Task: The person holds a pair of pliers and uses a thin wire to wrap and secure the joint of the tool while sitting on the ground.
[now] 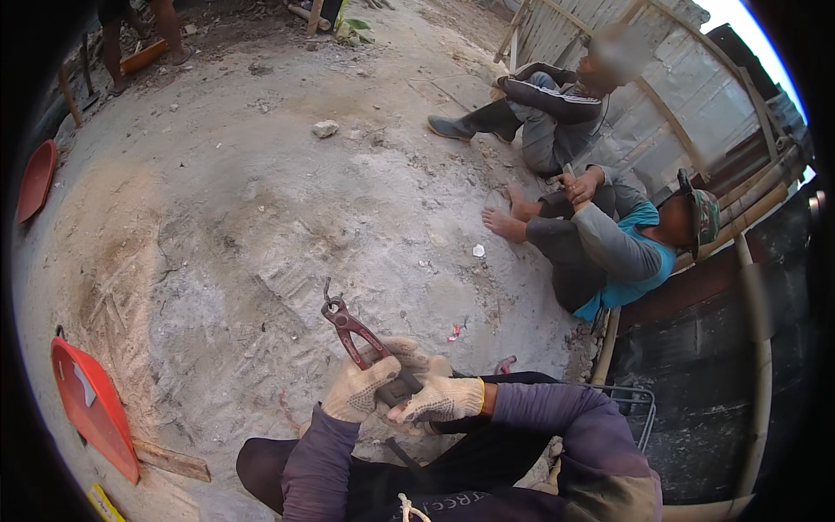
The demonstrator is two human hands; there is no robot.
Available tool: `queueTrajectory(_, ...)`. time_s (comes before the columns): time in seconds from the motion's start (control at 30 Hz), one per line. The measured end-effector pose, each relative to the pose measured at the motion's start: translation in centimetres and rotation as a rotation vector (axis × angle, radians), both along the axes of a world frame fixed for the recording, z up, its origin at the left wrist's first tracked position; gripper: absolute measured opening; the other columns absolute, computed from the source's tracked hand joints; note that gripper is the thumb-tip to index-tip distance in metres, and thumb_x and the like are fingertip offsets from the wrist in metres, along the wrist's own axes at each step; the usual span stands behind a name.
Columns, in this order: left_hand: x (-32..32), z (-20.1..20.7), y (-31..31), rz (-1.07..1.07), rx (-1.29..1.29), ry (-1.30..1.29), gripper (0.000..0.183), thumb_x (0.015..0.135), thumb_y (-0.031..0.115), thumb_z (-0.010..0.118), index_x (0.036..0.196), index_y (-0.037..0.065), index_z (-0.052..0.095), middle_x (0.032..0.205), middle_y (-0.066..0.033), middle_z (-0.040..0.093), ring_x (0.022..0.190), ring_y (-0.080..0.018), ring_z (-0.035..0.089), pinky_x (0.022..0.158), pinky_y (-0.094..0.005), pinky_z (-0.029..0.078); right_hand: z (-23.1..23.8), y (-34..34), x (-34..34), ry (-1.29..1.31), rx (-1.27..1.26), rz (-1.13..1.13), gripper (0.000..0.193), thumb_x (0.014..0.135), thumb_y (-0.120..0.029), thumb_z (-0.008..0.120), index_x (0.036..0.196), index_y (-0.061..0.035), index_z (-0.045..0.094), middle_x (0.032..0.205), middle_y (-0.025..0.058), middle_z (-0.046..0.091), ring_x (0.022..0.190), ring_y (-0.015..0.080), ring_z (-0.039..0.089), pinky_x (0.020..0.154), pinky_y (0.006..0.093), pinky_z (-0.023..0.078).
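Observation:
I hold a pair of end-cutting pincers [351, 335] with dark red handles in front of my lap, the jaws pointing up and to the left. A small dark hooked piece, perhaps wire, shows at the jaw tip. My left hand [358, 390], in a pale knitted glove, is closed round the handles. Against it, my right hand [445, 398], in a matching glove with dotted grip and yellow cuff edge, closes over the lower handle end. Between the palms is a dark grey part [398, 388]; whether it belongs to the pincers I cannot tell.
A red scoop-like tray [97, 409] lies at left beside a wooden strip [172, 458]; another red tray [36, 181] is farther back. Two people sit at right along a sheet-metal fence [687, 87]. A stone [325, 129] rests on the dusty ground. Someone's legs show far left.

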State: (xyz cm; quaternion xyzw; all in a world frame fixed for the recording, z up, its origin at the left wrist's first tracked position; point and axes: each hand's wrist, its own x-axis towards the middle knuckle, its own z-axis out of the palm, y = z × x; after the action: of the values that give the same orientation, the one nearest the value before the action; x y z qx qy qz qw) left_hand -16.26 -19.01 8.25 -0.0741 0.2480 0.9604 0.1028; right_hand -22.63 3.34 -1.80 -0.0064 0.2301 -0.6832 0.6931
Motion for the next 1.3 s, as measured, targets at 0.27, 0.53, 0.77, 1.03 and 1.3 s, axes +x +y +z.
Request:
queueTrajectory(0.27,-0.7,-0.9,2.0,-0.094,-0.046,-0.007,0.021,0.099,0.018,0.064,0.102,-0.002,0.063,0.092,-0.0127,0.069,0.093,-0.0274,0.07,0.09,-0.0416,0.057,9.3,-2.2,1.5,0.303,0.276,0.115,0.03,0.098,-0.027,0.068,0.114,-0.0026,0.062,0.091,0.006,0.062,0.079,0.0142,0.061,0.063,0.0289,0.048)
queueTrajectory(0.53,2.0,2.7,5.6,-0.032,-0.316,-0.216,0.027,0.093,0.028,0.074,0.086,0.004,0.065,0.077,-0.0047,0.065,0.067,-0.0152,0.067,0.061,-0.0308,0.056,5.4,0.8,4.4,0.01,0.188,0.147,0.022,0.103,-0.036,0.056,0.109,-0.0161,0.06,0.078,-0.0021,0.044,0.065,0.012,0.04,0.053,0.0283,0.032)
queueTrajectory(0.77,3.4,0.6,8.6,-0.055,-0.1,-0.06,0.025,0.094,0.028,0.071,0.098,0.004,0.065,0.078,-0.0044,0.063,0.065,-0.0154,0.065,0.06,-0.0308,0.057,2.9,3.7,5.4,-0.075,0.087,0.17,0.041,0.098,-0.06,0.051,0.109,-0.0211,0.061,0.078,-0.0031,0.044,0.062,0.012,0.035,0.052,0.0292,0.028)
queueTrajectory(1.03,0.7,4.2,2.7,0.292,-0.316,0.184,0.052,0.097,0.04,0.068,0.13,0.001,0.058,0.112,-0.0108,0.069,0.102,-0.0213,0.07,0.085,-0.0355,0.059,19.0,0.3,3.5,0.644,0.378,0.079,0.028,0.103,-0.039,0.061,0.097,-0.0118,0.058,0.069,-0.001,0.052,0.055,0.0107,0.047,0.047,0.027,0.035)
queueTrajectory(1.3,0.4,8.3,-5.6,0.292,-0.682,0.03,0.041,0.103,0.033,0.061,0.128,0.001,0.061,0.107,-0.0144,0.072,0.089,-0.0232,0.074,0.081,-0.0354,0.061,15.4,-1.5,3.1,0.751,0.464,0.073,0.034,0.1,-0.041,0.064,0.102,-0.0064,0.065,0.071,0.0002,0.059,0.058,0.0115,0.056,0.052,0.0288,0.046)
